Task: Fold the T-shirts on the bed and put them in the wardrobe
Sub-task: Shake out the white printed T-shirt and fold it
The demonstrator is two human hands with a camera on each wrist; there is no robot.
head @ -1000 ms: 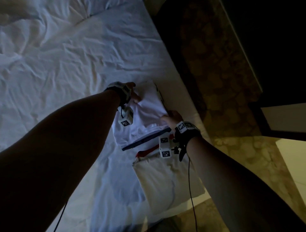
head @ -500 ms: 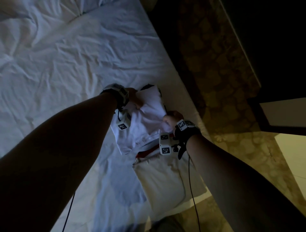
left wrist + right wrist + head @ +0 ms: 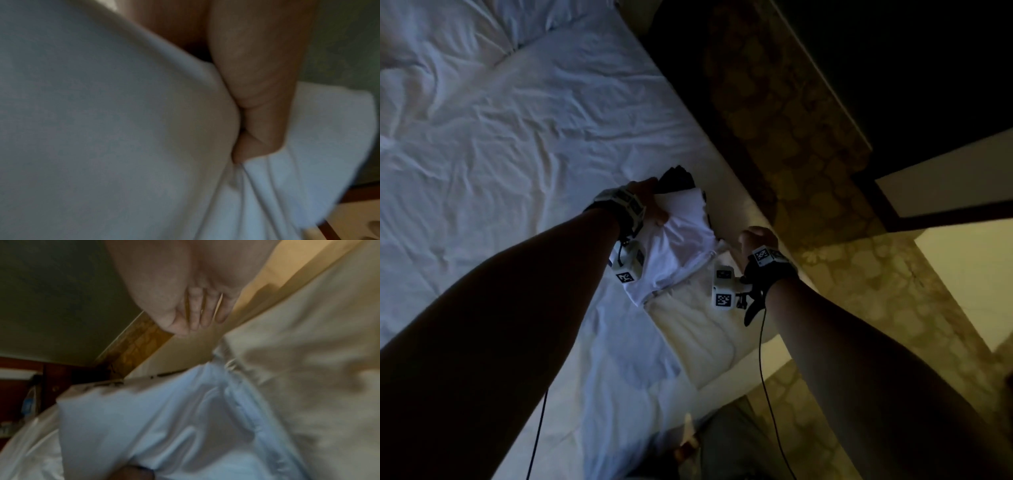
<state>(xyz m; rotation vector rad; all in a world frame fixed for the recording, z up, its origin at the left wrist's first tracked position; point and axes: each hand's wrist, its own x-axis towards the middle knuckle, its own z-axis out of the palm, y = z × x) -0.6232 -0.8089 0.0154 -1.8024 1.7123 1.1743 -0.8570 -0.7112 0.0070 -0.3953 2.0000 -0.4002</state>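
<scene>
1. Dim bedroom, rumpled white bed sheet (image 3: 500, 137) filling the left of the head view, patterned floor (image 3: 859, 274) running down the right side.
2. Folded white T-shirt (image 3: 681, 246) sits near the bed's right edge, about centre frame. A dark garment (image 3: 678, 176) peeks out just beyond its far end, and a cream folded piece (image 3: 695, 329) lies just below it, toward the bottom of the frame.
3. Left hand (image 3: 650, 202) is at the shirt's upper left corner, grasping it: the wrist view shows the thumb (image 3: 263, 97) pressed into bunched white cloth (image 3: 308, 162), so that's a real pinch, not just a touch.
4. Right hand (image 3: 758, 240) is off the shirt, just to its right over the bed edge. Its fingers (image 3: 205, 311) look loosely curled and carry nothing.
5. Key bit: the shirt's long axis runs from upper right to lower left of the frame, right between the two hands. Left hand already has it, so I'd guess the lift toward the wardrobe comes from that side, with the right hand needing to come back in at the near end.
</scene>
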